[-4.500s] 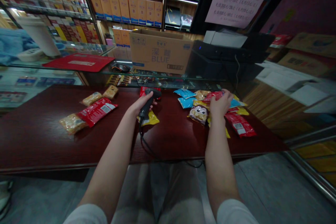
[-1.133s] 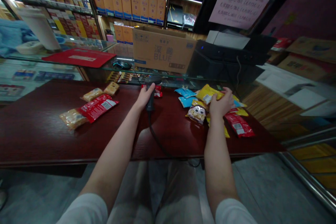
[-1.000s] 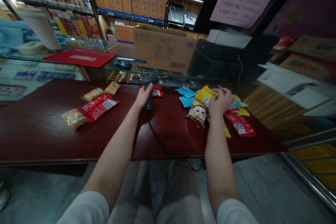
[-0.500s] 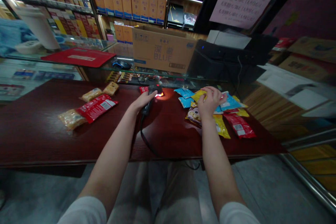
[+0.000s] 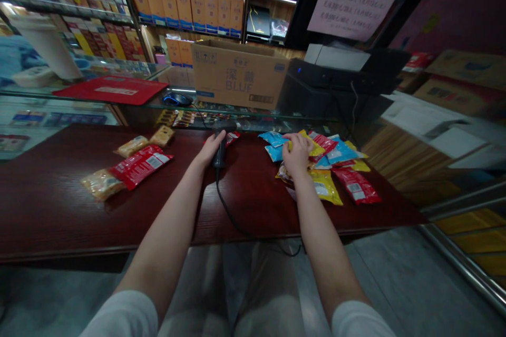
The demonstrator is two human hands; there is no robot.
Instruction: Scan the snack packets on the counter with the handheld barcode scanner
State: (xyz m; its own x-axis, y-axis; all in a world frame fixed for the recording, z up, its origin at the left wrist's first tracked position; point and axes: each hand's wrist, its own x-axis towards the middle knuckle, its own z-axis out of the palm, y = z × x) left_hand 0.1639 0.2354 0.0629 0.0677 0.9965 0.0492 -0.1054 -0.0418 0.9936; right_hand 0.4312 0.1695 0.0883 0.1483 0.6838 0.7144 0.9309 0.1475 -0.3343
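My left hand (image 5: pixel 211 150) is wrapped around a black handheld barcode scanner (image 5: pixel 220 154), its head pointing away from me and its cable trailing down the desk. Partly behind the scanner lies a small red packet (image 5: pixel 232 138). On the right, my right hand (image 5: pixel 297 152) has its fingers curled over a yellow snack packet (image 5: pixel 313 146) in a pile. Around that hand lie blue packets (image 5: pixel 272 138), a red packet (image 5: pixel 358 185), another yellow packet (image 5: pixel 326 187) and a brown-and-yellow packet (image 5: pixel 282 172), partly hidden by my wrist.
At the left of the dark red desk (image 5: pixel 166 210) lie a red packet (image 5: pixel 141 166) and clear-wrapped snacks (image 5: pixel 101 184). Behind stand a glass counter, a mouse (image 5: pixel 177 99), a red mat (image 5: pixel 113 90), a cardboard box (image 5: pixel 237 76) and a black printer (image 5: pixel 343 76).
My right hand has moved left across the pile, uncovering a red packet. The scanner's red glow on the desk is gone, and its head has turned away. The view has shifted slightly.
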